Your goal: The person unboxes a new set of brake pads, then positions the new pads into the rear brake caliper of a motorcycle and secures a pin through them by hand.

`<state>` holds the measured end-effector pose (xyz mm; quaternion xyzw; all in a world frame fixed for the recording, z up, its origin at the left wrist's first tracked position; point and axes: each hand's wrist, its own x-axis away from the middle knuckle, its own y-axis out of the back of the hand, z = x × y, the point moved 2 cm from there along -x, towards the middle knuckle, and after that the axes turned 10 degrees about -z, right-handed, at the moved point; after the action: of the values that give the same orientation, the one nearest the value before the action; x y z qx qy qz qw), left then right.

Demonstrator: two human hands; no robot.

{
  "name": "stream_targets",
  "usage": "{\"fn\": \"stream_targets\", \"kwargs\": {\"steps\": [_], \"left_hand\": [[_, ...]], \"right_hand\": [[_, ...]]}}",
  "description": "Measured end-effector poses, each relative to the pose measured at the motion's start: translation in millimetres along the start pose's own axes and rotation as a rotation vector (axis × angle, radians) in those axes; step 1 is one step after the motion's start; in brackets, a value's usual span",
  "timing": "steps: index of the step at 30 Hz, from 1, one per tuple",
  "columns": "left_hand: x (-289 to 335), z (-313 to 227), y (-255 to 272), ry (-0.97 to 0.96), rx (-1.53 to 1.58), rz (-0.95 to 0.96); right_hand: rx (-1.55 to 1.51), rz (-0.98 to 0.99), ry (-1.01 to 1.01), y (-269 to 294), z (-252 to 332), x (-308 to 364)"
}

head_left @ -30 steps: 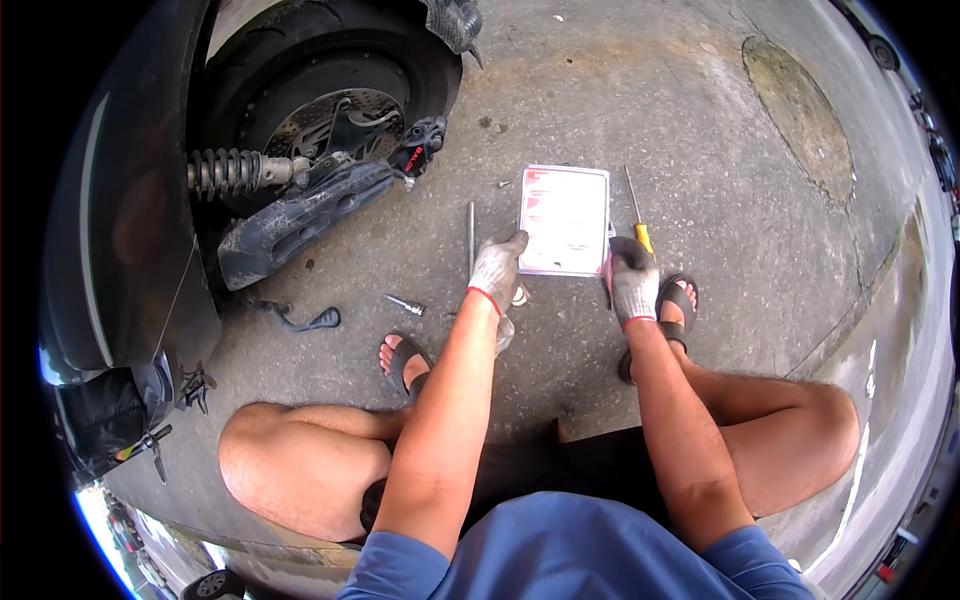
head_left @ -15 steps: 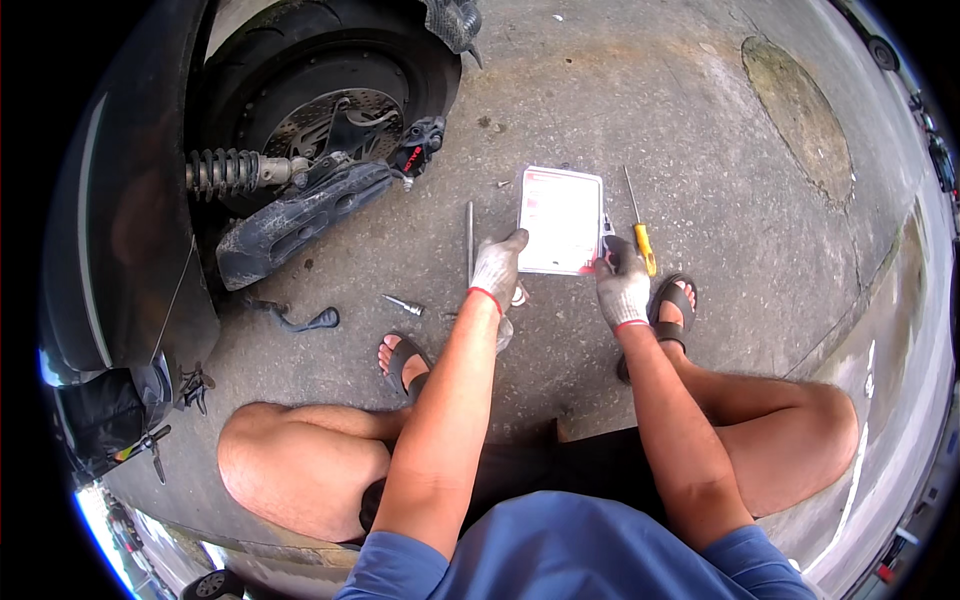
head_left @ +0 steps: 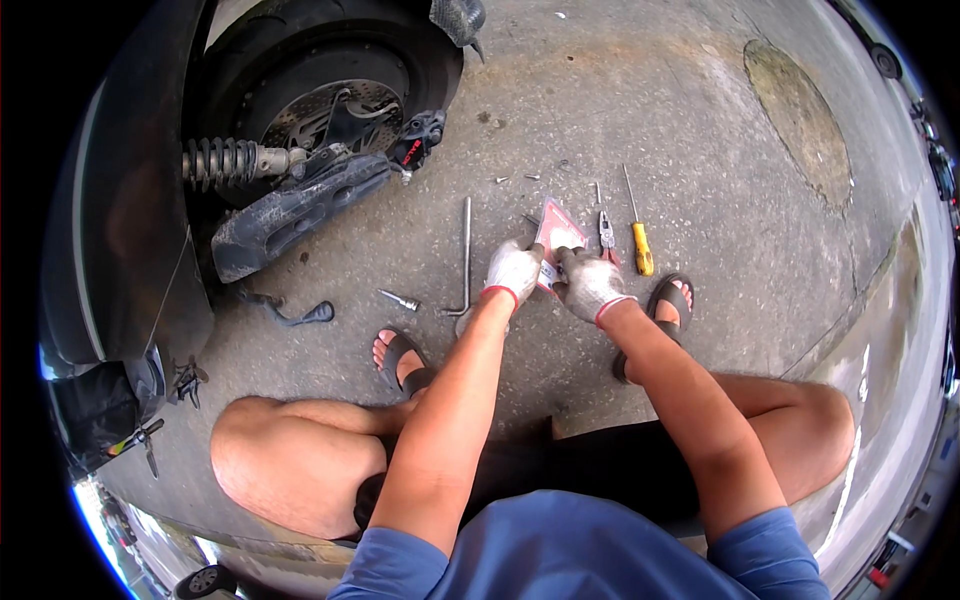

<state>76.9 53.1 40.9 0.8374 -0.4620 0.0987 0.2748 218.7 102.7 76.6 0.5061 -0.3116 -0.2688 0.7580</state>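
Observation:
Both my hands wear white work gloves with grey-coated fingers and red cuffs. Between them I grip a flat red-and-white package [head_left: 562, 228], tilted so that it looks narrow from above. My left hand [head_left: 514, 270] is closed on its left edge. My right hand [head_left: 590, 284] pinches its lower right part, and some of its fingertips are hidden. Just beyond my right hand lie pliers [head_left: 606, 230] with red handles, and a yellow-handled screwdriver [head_left: 642, 248] is to their right. An L-shaped metal wrench [head_left: 467, 250] lies left of my left hand.
At the upper left stands a motorbike or scooter with a rear wheel [head_left: 340, 60], brake disc and shock absorber [head_left: 235, 162]. A metal socket piece [head_left: 400, 299] and a dark lever [head_left: 300, 314] lie on the concrete. Small screws [head_left: 533, 177] are scattered beyond the package.
The package has turned from broadly facing me to a steep tilt. My right hand has moved left with it, closer to my left hand. The pliers and several small screws have come into sight.

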Motion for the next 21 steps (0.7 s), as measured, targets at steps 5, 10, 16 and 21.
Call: {"fn": "stream_targets", "kwargs": {"steps": [5,10,16,21], "left_hand": [[-2.5,5.0,-3.5,0.004,-0.017,0.045],[-3.2,1.7,-4.1,0.032,-0.093,0.076],[-14.4,22.5,-6.5,0.069,0.016,0.042],[-7.7,14.0,-4.7,0.152,0.068,0.098]], "right_hand": [[0.092,0.019,0.064,-8.4,4.5,-0.9],[0.086,0.004,0.054,-18.4,8.2,0.6],[0.108,-0.016,0.091,-19.4,16.7,-1.2],[0.065,0.04,0.112,-21.3,3.6,-7.6]]}}
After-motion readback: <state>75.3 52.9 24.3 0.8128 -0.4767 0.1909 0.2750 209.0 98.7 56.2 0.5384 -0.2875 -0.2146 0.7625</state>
